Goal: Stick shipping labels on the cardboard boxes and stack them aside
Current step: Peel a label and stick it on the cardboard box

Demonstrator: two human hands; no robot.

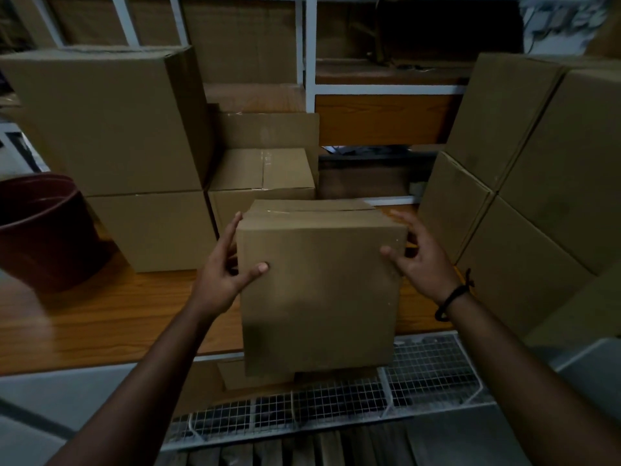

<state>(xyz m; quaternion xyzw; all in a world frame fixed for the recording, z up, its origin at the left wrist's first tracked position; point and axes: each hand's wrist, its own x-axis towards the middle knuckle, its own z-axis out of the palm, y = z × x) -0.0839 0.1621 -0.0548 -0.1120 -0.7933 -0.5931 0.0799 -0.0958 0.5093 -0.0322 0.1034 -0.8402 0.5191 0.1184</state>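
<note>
I hold a plain brown cardboard box (pixel 319 290) in front of me, above the near edge of the wooden table (pixel 100 314). Clear tape runs along its top seam, and its near face is bare cardboard. My left hand (pixel 228 267) grips the left edge, fingers along the side and thumb on the near face. My right hand (pixel 416 260) grips the upper right edge with its thumb on the near face; a black cord is on that wrist.
Large boxes are stacked at the left (pixel 111 122) and right (pixel 537 196), with smaller taped boxes (pixel 262 173) behind the held one. A dark red bucket (pixel 43 230) stands far left. A white wire-mesh shelf (pixel 420 371) lies below the table edge; white racking (pixel 311 45) stands behind.
</note>
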